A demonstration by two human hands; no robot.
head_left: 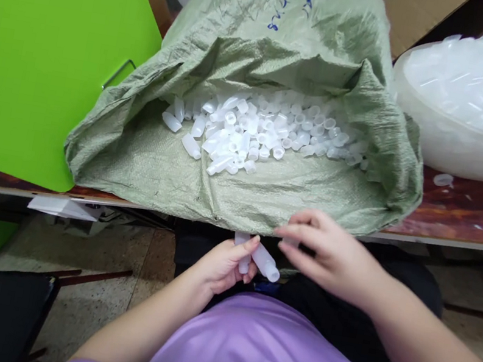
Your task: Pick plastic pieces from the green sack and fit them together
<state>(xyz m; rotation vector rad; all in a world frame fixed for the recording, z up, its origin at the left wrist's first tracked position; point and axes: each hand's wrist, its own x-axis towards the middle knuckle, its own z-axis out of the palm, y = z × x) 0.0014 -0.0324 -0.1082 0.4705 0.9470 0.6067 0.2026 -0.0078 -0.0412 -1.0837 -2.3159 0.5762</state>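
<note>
Head view, wooden table, green sack, left hand gripping vials, right hand loosely open

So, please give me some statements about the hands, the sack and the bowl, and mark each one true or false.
1. The left hand holds small white bottles. True.
2. The sack is red. False: it is green.
3. The right hand is inside the sack. False: it is in front of it, near the bottles.
4. A white bowl stands right of the sack. True.
</note>
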